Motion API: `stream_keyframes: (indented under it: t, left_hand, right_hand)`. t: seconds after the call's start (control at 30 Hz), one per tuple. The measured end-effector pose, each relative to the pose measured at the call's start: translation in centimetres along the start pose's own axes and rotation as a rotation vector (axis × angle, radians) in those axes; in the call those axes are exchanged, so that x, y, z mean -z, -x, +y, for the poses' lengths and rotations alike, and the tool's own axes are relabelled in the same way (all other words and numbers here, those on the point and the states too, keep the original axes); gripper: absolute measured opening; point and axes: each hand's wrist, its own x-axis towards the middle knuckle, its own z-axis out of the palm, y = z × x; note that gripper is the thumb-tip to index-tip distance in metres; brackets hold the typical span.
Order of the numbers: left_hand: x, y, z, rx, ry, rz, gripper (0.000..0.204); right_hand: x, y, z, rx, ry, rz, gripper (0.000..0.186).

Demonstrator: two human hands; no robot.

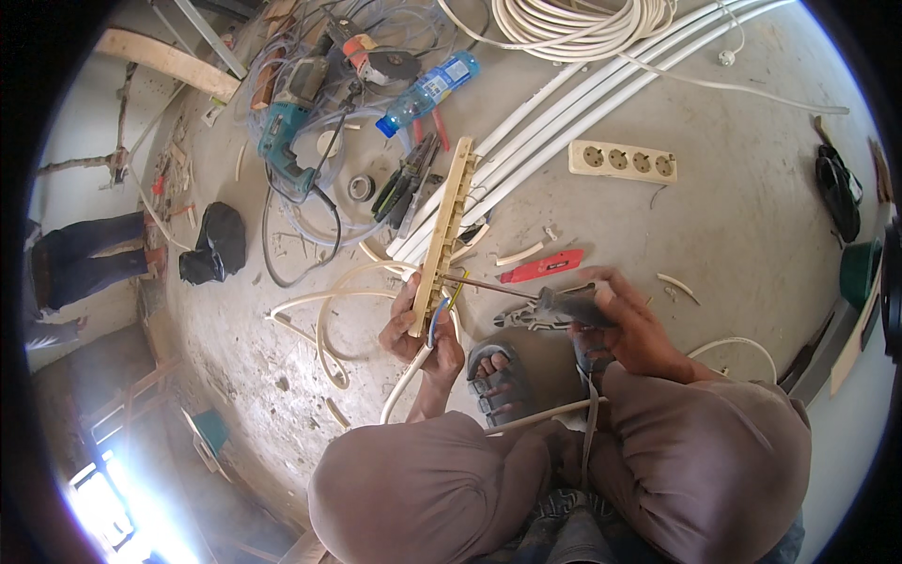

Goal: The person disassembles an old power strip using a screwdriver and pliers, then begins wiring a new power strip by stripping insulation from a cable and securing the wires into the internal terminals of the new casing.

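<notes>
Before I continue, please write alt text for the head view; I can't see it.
The left hand holds an open cream strip housing with wires, while the right hand points a screwdriver at it. On the floor lie a red utility knife, a four-socket panel, a teal power tool and a plastic bottle.

The left hand (443, 362) holds an open socket casing (441, 242) above the floor (742, 254). To the casing's right is the right hand (637, 329), with a screwdriver (571, 306) reaching across to the casing. Also right of the casing, a knife (542, 267) and pliers (528, 320) lie on the floor, with a four-socket panel (629, 161) farther off. Pipes (531, 109) run from behind the casing toward the far right, near a cable coil (587, 28). A bottle (430, 92) lies past the casing's far end; a drill (285, 143) and bag (214, 242) lie left of the casing.
</notes>
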Motion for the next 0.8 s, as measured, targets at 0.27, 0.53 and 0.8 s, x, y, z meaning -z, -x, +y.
stream_keyframes:
  t: [0.27, 0.53, 0.8]
  left_hand:
    - [0.0, 0.2, -0.2, 0.046, 0.037, 0.022, 0.038]
    - [0.0, 0.3, -0.4, 0.071, -0.017, 0.029, 0.037]
    - [-0.3, -0.7, 0.4, 0.239, 0.193, 0.053, 0.045]
  right_hand:
    - [0.2, -0.5, 2.2, 0.166, 0.146, 0.012, 0.036]
    - [1.0, -0.5, 1.3, 0.018, 0.276, -0.099, 0.038]
    - [1.6, -2.0, 1.5, -0.012, -0.231, -0.37, 0.027]
